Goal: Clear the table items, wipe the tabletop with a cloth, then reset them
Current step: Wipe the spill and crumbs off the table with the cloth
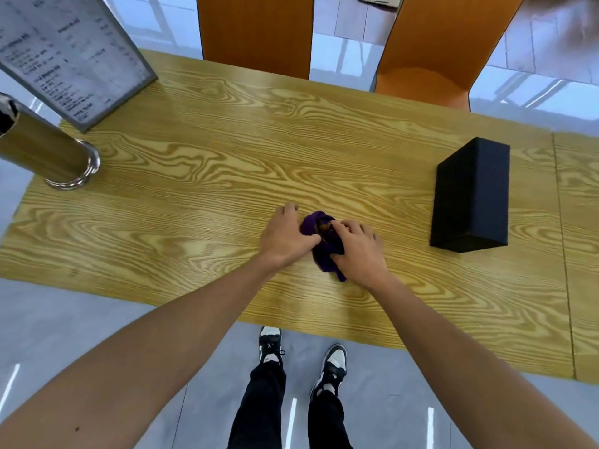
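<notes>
A crumpled purple cloth (321, 251) lies on the wooden tabletop (201, 176) near its front edge. My left hand (285, 236) rests on the cloth's left side, thumb pressed into the fabric. My right hand (358, 246) covers its right side, fingers gripping the folds. A black box (470, 196) stands on the table to the right of the hands. At the left end stand a metal cylinder holder (48, 153) and a framed menu stand (74, 56).
Two orange chairs (256, 30) (431, 59) are tucked in on the far side of the table. A seam (562, 241) splits the tabletop at the right. My feet stand on the grey tiled floor (64, 325) below the near edge.
</notes>
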